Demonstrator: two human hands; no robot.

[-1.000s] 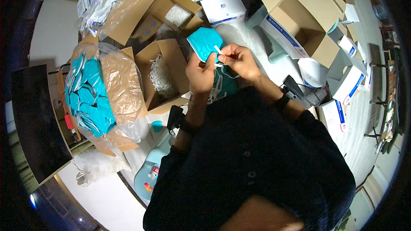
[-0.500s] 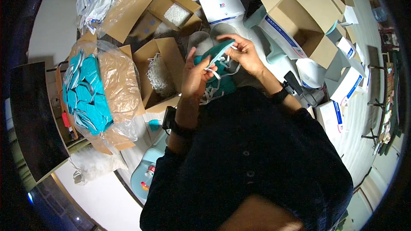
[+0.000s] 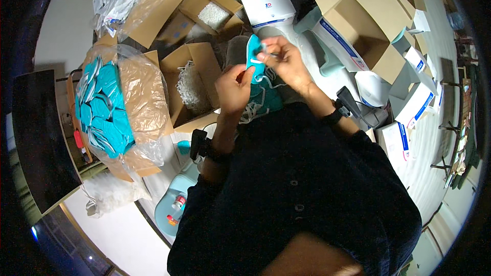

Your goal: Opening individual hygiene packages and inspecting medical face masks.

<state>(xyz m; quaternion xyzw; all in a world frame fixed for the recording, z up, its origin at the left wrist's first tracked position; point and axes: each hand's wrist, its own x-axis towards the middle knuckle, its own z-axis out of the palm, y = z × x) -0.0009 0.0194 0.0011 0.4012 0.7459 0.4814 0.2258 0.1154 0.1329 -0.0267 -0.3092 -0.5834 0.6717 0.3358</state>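
Observation:
A folded teal face mask (image 3: 253, 51) with a pale edge stands upright above my lap. My left hand (image 3: 235, 91) is closed on its lower part, thumb and fingertips pinching it. My right hand (image 3: 289, 64) is closed at the mask's right side, its fingertips pinching a white strap; part of that strap is hidden by the fingers and slightly blurred. A loose white band curves below the hands. More teal masks (image 3: 266, 99) with white straps lie on my lap beneath.
Left of my hands, an open carton (image 3: 197, 103) holds white straps. Beyond it, a plastic-lined carton is filled with teal masks (image 3: 105, 110). A large open carton (image 3: 368, 36) stands at the far right, with white boxes (image 3: 393, 140) below it. A light-blue stool (image 3: 166, 207) is at lower left.
The mask has turned from slanting to upright. My left hand has shifted its hold to the mask's lower part, and my right hand has moved slightly left, now pinching at its side.

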